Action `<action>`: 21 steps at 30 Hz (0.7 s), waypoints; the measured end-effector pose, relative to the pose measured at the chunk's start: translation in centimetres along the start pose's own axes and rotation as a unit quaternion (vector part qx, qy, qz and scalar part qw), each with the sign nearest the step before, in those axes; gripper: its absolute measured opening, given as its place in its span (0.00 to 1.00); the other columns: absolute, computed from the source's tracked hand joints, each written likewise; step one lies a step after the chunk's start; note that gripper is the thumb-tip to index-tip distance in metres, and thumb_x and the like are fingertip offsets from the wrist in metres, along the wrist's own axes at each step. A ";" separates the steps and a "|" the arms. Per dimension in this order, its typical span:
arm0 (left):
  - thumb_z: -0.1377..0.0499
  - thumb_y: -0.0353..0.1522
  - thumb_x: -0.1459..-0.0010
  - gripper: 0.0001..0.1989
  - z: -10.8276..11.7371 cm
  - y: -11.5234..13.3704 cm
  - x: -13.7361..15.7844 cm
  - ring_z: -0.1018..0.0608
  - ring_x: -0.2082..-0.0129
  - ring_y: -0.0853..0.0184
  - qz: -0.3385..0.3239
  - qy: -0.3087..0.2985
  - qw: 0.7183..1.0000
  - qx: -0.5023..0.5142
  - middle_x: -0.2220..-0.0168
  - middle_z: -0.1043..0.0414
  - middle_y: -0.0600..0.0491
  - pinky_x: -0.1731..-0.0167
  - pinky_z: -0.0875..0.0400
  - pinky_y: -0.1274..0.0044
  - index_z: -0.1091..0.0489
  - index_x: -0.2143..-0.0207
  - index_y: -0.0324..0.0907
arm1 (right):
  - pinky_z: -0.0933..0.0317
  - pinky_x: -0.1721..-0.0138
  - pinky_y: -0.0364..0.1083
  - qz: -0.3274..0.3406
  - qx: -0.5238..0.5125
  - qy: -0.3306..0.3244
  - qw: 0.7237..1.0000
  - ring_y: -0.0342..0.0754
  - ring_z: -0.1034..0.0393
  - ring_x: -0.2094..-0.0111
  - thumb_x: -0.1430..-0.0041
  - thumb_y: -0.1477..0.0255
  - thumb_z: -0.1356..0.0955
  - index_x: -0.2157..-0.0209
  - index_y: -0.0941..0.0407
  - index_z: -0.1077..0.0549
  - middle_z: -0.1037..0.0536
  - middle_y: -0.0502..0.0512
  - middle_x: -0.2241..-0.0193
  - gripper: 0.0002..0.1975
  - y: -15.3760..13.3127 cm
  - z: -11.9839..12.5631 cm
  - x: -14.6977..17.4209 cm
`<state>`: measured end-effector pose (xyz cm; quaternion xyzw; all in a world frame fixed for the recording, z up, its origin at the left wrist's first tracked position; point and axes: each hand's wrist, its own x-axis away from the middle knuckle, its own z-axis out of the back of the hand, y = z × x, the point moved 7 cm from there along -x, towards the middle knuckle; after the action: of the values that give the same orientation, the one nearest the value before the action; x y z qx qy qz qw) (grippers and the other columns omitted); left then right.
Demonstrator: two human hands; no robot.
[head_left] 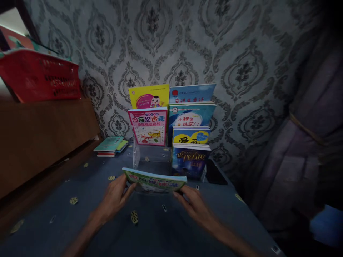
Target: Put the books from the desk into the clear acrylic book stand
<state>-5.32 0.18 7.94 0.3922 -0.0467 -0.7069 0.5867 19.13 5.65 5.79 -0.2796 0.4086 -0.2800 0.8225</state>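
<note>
A green picture book [155, 182] is held upright and tilted between my two hands, low over the table in front of a clear stepped book stand [136, 157]. My left hand [116, 192] grips its left edge, thumb on the near side. My right hand [193, 203] pinches its lower right corner. On the stand's left side a pink picture book [150, 126] stands before a yellow book [148, 96]. The right side bears a blue book [193, 92], a teal book [191, 114], a yellow-and-blue book [190, 135] and dark blue books [190, 162].
A small pile of books [109, 144] lies on the dark patterned tablecloth [88, 200] at the back left. A red basket [40, 75] sits on a brown wooden cabinet [48, 135]. Behind the stand's right side lies a flat black object [216, 173]. A curtain [292, 153] hangs at right.
</note>
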 end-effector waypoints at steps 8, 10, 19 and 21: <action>0.45 0.41 0.37 0.16 2.5 -0.2 -1.7 0.21 0.54 0.57 -0.021 0.083 0.996 0.037 0.54 0.22 0.46 0.52 0.29 0.68 0.31 0.49 0.46 | 0.33 0.44 0.56 0.072 0.006 0.028 0.997 0.55 0.27 0.46 0.35 0.71 0.38 0.47 0.50 0.26 0.21 0.58 0.48 0.17 -1.5 0.9 -3.0; 0.43 0.40 0.39 0.16 3.3 -0.1 -2.2 0.22 0.51 0.56 -0.021 0.109 0.993 0.051 0.52 0.22 0.46 0.49 0.30 0.67 0.30 0.50 0.46 | 0.36 0.41 0.57 0.093 0.011 0.029 0.995 0.54 0.29 0.44 0.35 0.72 0.38 0.45 0.51 0.28 0.23 0.58 0.46 0.19 -2.3 1.4 -4.0; 0.44 0.40 0.37 0.14 7.6 3.4 -6.9 0.23 0.55 0.59 -0.157 0.196 0.968 0.029 0.54 0.24 0.46 0.53 0.29 0.70 0.30 0.53 0.43 | 0.38 0.40 0.59 0.185 0.050 0.091 0.977 0.55 0.31 0.42 0.34 0.72 0.38 0.44 0.50 0.28 0.25 0.56 0.44 0.19 -5.9 4.9 -9.9; 0.46 0.39 0.36 0.13 8.1 3.8 -8.6 0.22 0.59 0.62 -0.166 0.209 0.964 -0.001 0.57 0.24 0.47 0.57 0.28 0.72 0.30 0.55 0.43 | 0.36 0.43 0.58 0.189 0.057 0.110 0.974 0.55 0.30 0.44 0.34 0.71 0.39 0.46 0.50 0.27 0.23 0.56 0.47 0.17 -6.2 5.6 -11.4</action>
<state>-7.20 3.22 19.80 0.5333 0.1435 -0.6965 0.4582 16.51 10.56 18.84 -0.1171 0.5254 -0.1713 0.8252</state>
